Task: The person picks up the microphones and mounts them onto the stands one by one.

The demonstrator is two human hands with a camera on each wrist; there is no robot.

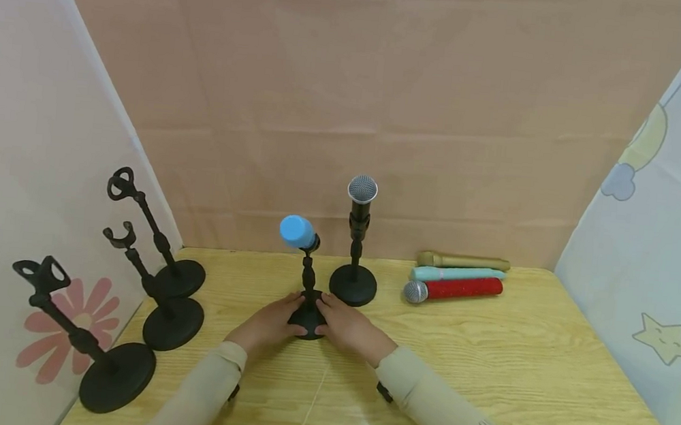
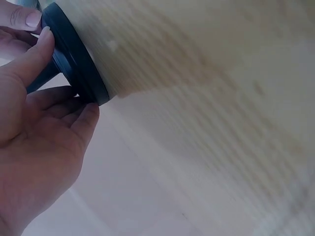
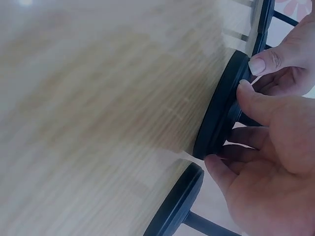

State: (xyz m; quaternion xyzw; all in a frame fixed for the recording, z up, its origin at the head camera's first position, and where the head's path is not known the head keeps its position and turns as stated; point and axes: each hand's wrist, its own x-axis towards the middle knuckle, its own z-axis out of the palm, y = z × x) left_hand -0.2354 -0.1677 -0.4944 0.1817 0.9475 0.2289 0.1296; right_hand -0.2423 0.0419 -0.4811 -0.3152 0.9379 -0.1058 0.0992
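A black desk microphone stand (image 1: 308, 274) stands upright near the middle of the table, holding a microphone with a light blue head (image 1: 297, 231) tilted to the left. My left hand (image 1: 268, 322) grips the left side of its round base, and my right hand (image 1: 354, 327) grips the right side. In the left wrist view, thumb and fingers spread around the edge of the base (image 2: 74, 54). From the right wrist, the thumb lies on top of the base (image 3: 221, 108) and the fingers along its edge, with the other hand's thumb close by.
Just behind is another stand (image 1: 353, 285) with a silver-headed microphone (image 1: 362, 191). At the left wall are three black stands without microphones, the nearest with a round base (image 1: 117, 379). Gold (image 1: 465, 261), turquoise (image 1: 457, 274) and red (image 1: 462, 288) microphones lie at the back right.
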